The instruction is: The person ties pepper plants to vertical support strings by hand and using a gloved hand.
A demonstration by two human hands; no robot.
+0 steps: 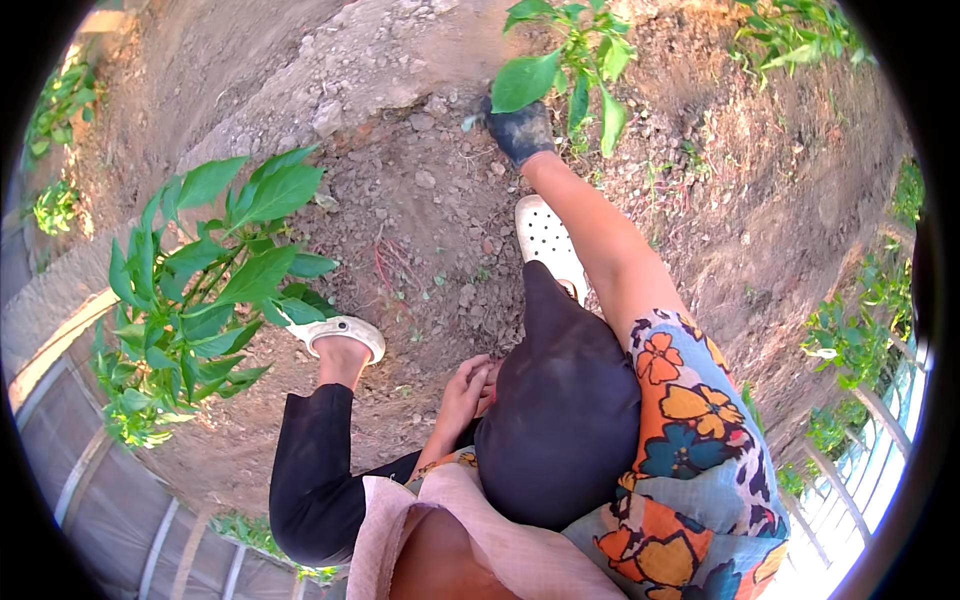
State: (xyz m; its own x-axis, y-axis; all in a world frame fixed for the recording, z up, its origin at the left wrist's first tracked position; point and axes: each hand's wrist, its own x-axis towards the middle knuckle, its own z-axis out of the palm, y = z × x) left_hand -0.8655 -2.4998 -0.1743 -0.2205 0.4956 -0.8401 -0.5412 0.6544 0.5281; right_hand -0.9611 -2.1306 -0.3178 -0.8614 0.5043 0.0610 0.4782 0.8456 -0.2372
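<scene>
My right hand (519, 129), in a dark, soil-dusted glove, reaches forward at the end of my outstretched arm. It is down by the soil beside a young pepper plant (581, 64), whose large leaf covers part of the fingers. What those fingers hold, if anything, is hidden. My bare left hand (466, 388) rests low beside my bent knee, its fingers curled and partly behind the dark trouser leg (570, 405). A bit of red shows by that hand, too small to identify. Crumbly dry soil (427, 195) lies before me.
A larger leafy pepper plant (217, 277) stands close on my left, beside my white clog (345, 334). The other white clog (551, 236) is under my right forearm. More plants (847, 345) grow at the right, along a ribbed greenhouse frame (862, 427). Dark sheeting (112, 517) bounds the left.
</scene>
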